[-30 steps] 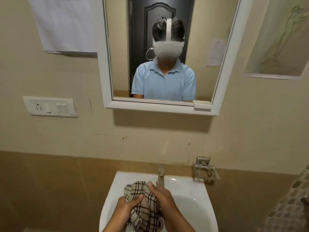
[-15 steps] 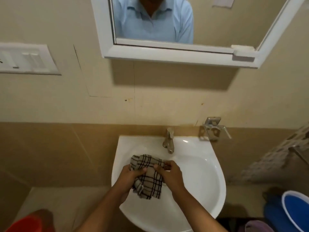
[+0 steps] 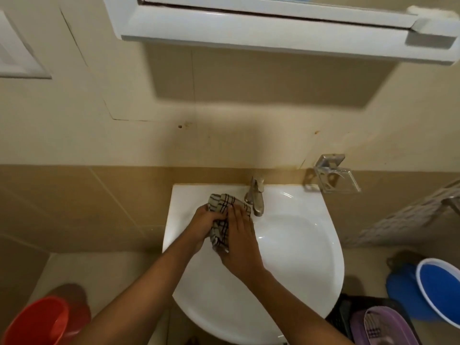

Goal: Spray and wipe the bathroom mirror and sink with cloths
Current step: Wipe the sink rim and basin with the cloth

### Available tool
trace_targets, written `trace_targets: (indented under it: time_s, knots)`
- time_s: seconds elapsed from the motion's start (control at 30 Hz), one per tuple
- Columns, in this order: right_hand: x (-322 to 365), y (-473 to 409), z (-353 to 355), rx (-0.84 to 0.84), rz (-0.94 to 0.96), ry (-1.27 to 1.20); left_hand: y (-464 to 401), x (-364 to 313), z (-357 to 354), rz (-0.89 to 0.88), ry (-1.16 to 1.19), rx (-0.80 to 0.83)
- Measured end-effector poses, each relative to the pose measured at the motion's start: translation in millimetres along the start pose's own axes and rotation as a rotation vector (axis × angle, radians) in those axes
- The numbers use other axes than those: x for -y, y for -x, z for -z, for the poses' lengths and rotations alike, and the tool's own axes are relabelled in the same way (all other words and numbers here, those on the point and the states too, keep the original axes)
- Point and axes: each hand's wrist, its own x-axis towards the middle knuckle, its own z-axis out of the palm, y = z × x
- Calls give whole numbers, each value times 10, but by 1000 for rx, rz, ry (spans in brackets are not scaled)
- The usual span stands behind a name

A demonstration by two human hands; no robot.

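Note:
A beige cloth with dark checks (image 3: pixel 225 207) lies bunched on the left part of the white sink (image 3: pixel 298 245), just left of the steel tap (image 3: pixel 256 195). My left hand (image 3: pixel 202 224) grips the cloth's left side with curled fingers. My right hand (image 3: pixel 240 235) lies over its right side, fingers wrapped on the fabric. The lower frame of the white mirror (image 3: pixel 273 28) runs across the top of the view; its glass is almost out of sight.
A clear soap holder (image 3: pixel 334 176) hangs on the wall right of the tap. On the floor stand a red bucket (image 3: pixel 37 322) at lower left, a blue bucket (image 3: pixel 440 290) at right and a purple item (image 3: pixel 383 327) in a dark basket.
My view has tipped down from the mirror to the sink. Both hands have carried the cloth from the basin's front left up to beside the tap.

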Motion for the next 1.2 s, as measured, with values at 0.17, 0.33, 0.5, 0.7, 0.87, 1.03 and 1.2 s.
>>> trace_targets:
  time_s: [0.17, 0.33, 0.5, 0.7, 0.87, 1.03, 1.2]
  knots:
    - [-147, -284, -146, 23, 31, 72, -413, -112, -24, -88, -229, -159]
    - [-415, -238, -153, 93, 116, 123, -608, -93, 98, -280, -829, -418]
    - [-690, -74, 61, 52, 132, 66, -558, 97, 66, -633, -1277, -509]
    - [-1271, 109, 451, -52, 48, 138, -720, 601, -47, -525, -1526, -197]
    - [-1726, -194, 765, -67, -54, 223, -830, 556, -179, -632, -1586, -195]
    - [-1873, -297, 728, 3, -16, 295, -879, 538, -283, -717, -1629, -136]
    - [-1945, -278, 694, -32, 26, 325, -933, 520, -170, -708, -1653, -95]
